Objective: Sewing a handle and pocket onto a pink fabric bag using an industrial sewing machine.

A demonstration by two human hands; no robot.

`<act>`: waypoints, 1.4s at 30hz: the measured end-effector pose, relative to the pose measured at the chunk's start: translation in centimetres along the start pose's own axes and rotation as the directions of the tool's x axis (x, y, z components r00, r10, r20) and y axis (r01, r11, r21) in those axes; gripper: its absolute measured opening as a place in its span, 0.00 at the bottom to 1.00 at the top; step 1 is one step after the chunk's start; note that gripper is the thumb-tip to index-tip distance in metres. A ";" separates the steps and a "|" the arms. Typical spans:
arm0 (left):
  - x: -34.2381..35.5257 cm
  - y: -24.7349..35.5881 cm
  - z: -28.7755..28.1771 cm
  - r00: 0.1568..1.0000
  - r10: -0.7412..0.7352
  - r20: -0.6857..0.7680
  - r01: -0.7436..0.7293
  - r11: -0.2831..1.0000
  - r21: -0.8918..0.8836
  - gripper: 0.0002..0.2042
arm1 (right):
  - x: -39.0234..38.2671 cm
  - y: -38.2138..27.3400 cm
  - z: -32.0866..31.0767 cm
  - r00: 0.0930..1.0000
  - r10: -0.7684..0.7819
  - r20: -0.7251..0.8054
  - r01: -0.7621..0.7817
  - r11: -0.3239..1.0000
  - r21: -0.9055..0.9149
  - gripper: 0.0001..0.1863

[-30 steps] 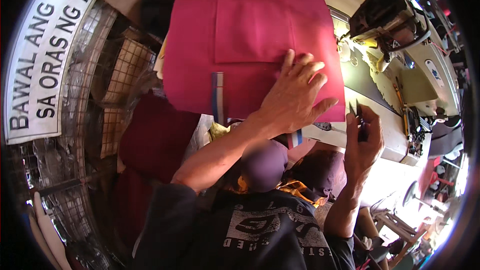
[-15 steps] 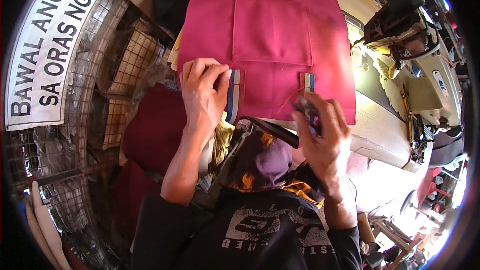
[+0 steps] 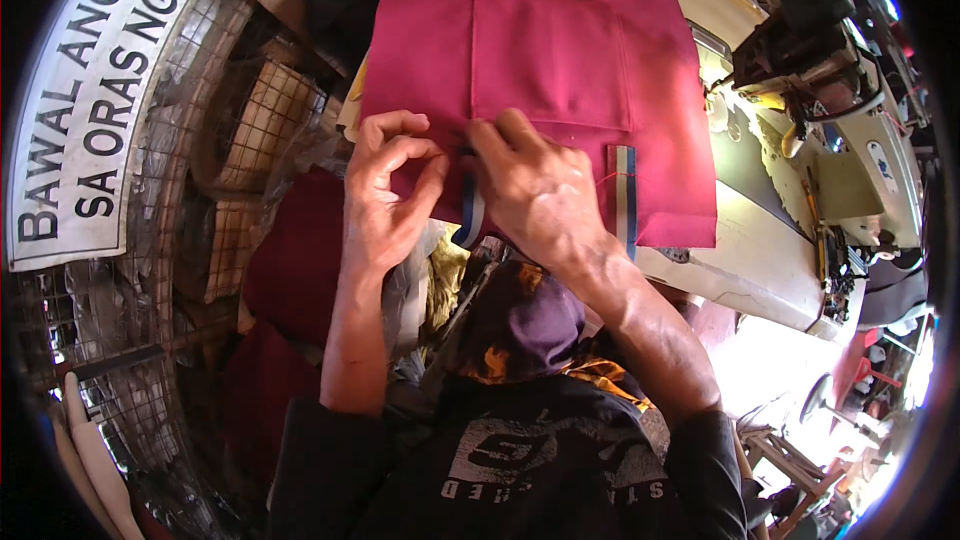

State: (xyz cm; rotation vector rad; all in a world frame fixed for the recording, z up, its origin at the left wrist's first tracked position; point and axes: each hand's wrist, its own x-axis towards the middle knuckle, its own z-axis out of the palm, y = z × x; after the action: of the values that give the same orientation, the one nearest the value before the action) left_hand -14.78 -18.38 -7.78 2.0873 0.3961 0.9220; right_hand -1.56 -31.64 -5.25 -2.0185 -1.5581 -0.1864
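A maroon cloth panel (image 3: 660, 90) with a square stitched-on pocket (image 3: 550, 60) lies in front of me. Striped blue and white straps run down its near part: the left strap (image 3: 470, 210) is half covered by my right hand, and the right strap (image 3: 622, 195) has loose red thread across it. My left hand (image 3: 390, 195) is at the panel's left side, thumb and forefinger brought together. Reaching across, my right hand (image 3: 540, 190) has its fingers bent down at the pocket's lower left corner, beside the left strap. Whatever either hand pinches is too small or hidden.
A sewing machine (image 3: 860, 160) stands at the right on a pale table (image 3: 740, 280). By the panel's lower right edge lies a small dark item (image 3: 675, 254). More maroon cloth (image 3: 300, 250) is heaped at left, near a wire mesh rack (image 3: 235, 140) and a white sign (image 3: 85, 100).
My right hand has moved left from the right strap to the left strap, and the small dark tool no longer shows in it. My left hand has shifted slightly left, away from the strap.
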 end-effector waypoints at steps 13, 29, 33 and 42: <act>-1.8 0.1 -1.2 0.990 -0.006 -0.138 -0.024 0.976 -0.216 0.03 | -19.1 13.0 -13.2 0.723 0.567 -0.396 -0.670 0.716 -0.198 0.15; -8.3 -2.9 -2.2 0.868 -0.254 -0.426 0.281 0.960 0.000 0.15 | -23.2 20.3 -13.3 0.733 0.448 -0.512 -0.651 0.681 -0.336 0.13; -9.1 -4.0 -2.6 0.786 -0.540 -0.300 0.346 0.787 -0.510 0.14 | -23.6 19.4 -13.7 0.714 0.475 -0.515 -0.672 0.671 -0.313 0.13; -9.2 -8.1 -6.5 0.854 -0.506 -0.117 0.367 0.748 -0.553 0.17 | -22.5 19.4 -12.1 0.712 0.472 -0.520 -0.676 0.660 -0.327 0.18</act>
State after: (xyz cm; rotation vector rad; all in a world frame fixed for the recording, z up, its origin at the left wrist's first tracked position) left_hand -25.56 -14.82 -15.79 1.2988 0.6702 0.8899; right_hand 12.13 -59.86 -12.08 -2.5707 -0.5564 -0.7528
